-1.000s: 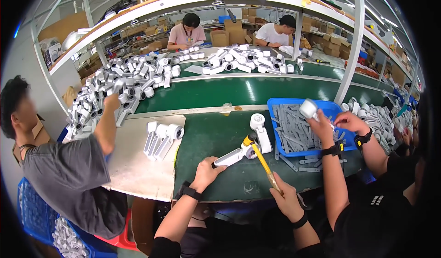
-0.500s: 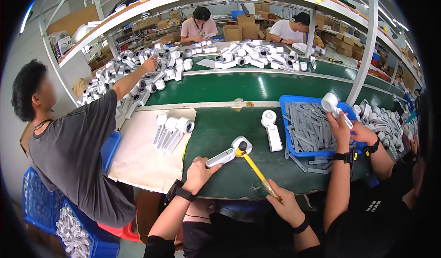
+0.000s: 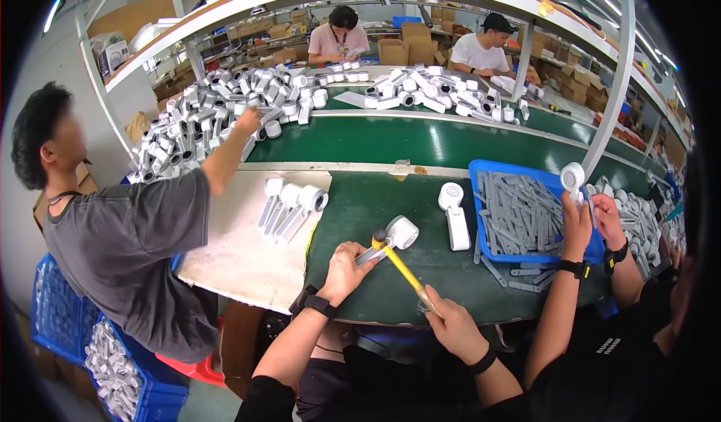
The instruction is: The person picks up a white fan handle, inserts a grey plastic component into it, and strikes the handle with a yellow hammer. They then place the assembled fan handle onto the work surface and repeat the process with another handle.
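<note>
My left hand grips the handle of a white shower head, whose round head points away to the right and rests near the green table surface. In my right hand is a hammer with a yellow handle and a small black and yellow head. The hammer's head is over the shower head's handle, close to my left fingers; whether it touches cannot be made out. Another white shower head lies beyond, its perforated face up. Several more shower heads lie side by side on a pale board.
A blue tray of grey strips stands at the right, with loose strips beside it. There a co-worker's hands hold a shower head. At the left another person reaches toward a big pile of shower heads. A green conveyor runs behind the table.
The shower head in my left hand has been turned, its round head now tilted farther over. The hammer's head has shifted from the round head to the handle near my left fingers.
</note>
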`<state>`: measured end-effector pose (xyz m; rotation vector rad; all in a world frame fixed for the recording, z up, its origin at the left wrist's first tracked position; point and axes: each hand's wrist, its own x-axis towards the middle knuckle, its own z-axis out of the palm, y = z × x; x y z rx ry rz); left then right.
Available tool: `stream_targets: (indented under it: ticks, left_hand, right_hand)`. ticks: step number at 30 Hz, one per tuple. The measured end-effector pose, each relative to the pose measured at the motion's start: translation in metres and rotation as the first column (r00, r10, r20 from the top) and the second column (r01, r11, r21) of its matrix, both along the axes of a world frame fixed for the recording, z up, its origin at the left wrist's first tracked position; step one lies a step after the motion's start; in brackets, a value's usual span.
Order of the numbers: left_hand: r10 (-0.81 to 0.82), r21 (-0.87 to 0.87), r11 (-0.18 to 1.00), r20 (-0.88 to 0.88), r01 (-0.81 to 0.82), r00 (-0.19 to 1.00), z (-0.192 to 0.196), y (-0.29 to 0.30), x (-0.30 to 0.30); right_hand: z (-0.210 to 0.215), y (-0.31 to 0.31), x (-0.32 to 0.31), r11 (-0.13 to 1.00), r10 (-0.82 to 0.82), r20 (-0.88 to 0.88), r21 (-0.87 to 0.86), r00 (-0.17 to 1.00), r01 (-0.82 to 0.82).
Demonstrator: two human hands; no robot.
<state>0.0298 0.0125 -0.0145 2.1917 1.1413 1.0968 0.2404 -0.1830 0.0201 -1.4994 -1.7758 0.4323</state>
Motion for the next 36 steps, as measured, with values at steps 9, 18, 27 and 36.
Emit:
stream_targets:
  ticks: [9,18,27,36]
  left_hand:
    - [-0.012,-0.037,0.999,0.037,0.013,0.999,-0.001,-0.002,-0.001]
    - [0.0,0.031,1.0,0.011,0.0,1.0,-0.001,0.003,-0.002]
    - [0.09,-0.047,0.995,-0.052,-0.092,0.995,-0.016,-0.008,-0.03]
    - [0.156,-0.134,0.978,-0.036,-0.159,0.987,-0.028,-0.002,-0.031]
  right_hand:
    - [0.015,-0.007,-0.006,0.999,-0.037,0.066,-0.005,0.997,0.037]
    - [0.019,0.0,-0.009,0.999,-0.036,0.078,-0.012,0.996,0.037]
    - [0.021,-0.003,-0.019,1.0,0.021,0.043,-0.015,0.999,-0.02]
    - [0.025,-0.008,-0.034,0.992,0.111,0.051,-0.059,0.993,-0.108]
